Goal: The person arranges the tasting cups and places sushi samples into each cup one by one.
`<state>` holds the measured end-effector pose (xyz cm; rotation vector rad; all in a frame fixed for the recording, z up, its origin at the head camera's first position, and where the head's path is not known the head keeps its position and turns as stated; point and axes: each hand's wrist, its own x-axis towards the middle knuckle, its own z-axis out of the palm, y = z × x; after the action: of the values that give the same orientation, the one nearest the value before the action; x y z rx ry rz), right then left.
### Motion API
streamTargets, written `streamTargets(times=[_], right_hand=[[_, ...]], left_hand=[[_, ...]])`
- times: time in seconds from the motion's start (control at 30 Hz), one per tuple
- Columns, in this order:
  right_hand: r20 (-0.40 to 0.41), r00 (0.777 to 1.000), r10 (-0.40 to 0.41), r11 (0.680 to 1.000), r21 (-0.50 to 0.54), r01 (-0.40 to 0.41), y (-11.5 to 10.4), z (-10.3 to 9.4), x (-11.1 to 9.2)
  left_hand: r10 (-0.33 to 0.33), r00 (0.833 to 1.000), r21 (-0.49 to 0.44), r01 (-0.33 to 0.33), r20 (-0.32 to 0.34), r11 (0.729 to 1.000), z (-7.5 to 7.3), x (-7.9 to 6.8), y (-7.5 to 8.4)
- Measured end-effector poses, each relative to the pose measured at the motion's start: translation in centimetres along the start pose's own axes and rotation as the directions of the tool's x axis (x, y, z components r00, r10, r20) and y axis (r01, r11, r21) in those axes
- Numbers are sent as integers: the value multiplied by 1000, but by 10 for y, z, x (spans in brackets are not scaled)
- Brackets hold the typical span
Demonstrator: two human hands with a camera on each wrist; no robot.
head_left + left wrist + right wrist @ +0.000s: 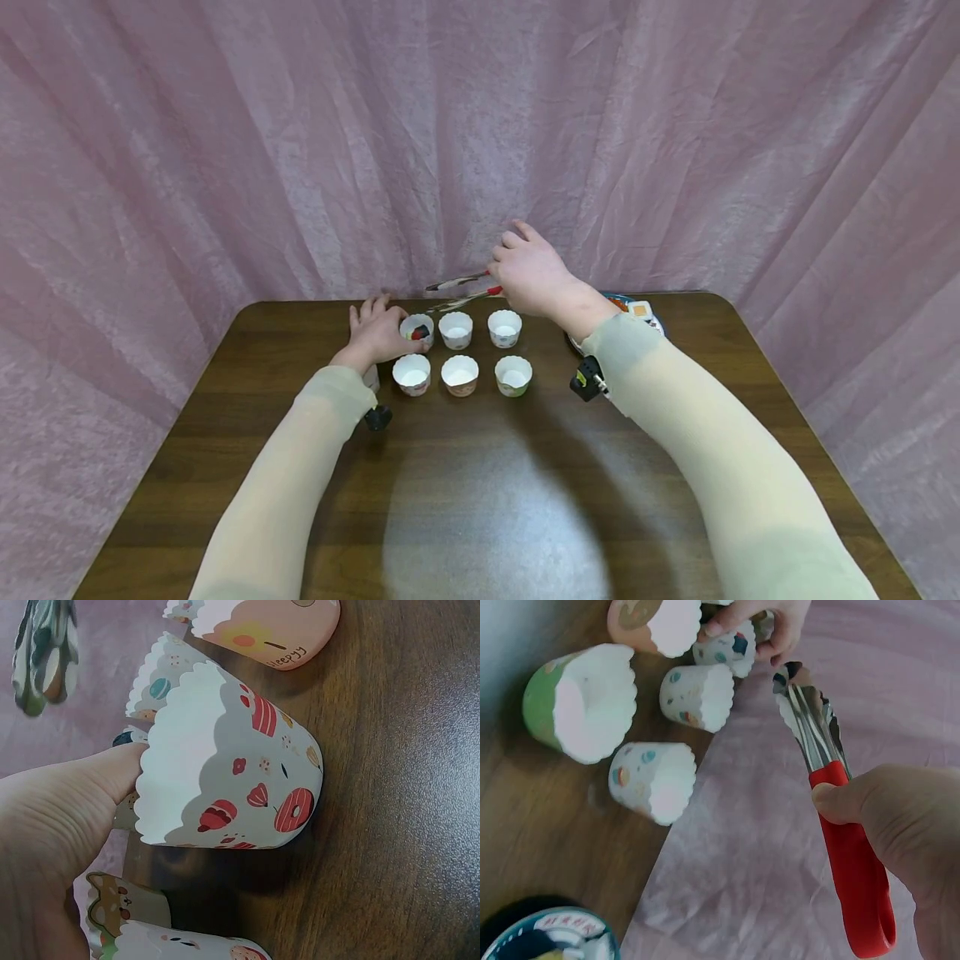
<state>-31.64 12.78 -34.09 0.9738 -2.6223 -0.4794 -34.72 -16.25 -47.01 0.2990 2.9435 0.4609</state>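
My right hand grips a pair of metal tongs with red handles, raised over the back row of paper baking cups. The tips of the tongs point left, with nothing seen between them in the head view. At the back left, my left hand holds a patterned paper baking cup by its sides, thumb at the front. Inside that cup lies a small dark and red piece. In the left wrist view a white cup with red cake prints stands right beside my thumb.
Several more scalloped cups stand in two rows, among them a green one and an orange one. More cups sit beneath my left wrist. A blue-rimmed plate with food is behind my right forearm. A pink curtain hangs behind the wooden table.
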Motion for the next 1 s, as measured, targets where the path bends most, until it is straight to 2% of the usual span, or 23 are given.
streamTargets(times=[0.23,0.6,0.9,1.0], right_hand=[[-8,1000,19,1000,16,-19,13,6,-18],[-38,998,39,999,24,-39,26,8,-41],[-55,997,55,997,56,-52,36,11,-60],[-64,996,63,997,55,-59,41,13,-68]], left_hand=[[11,1000,-17,-11,-5,1000,-2,-3,0],[-3,1000,-18,3,11,1000,2,5,-6],[59,998,-65,-58,2,996,-4,1,-19],[81,997,-77,-81,-10,994,-10,-4,-21]])
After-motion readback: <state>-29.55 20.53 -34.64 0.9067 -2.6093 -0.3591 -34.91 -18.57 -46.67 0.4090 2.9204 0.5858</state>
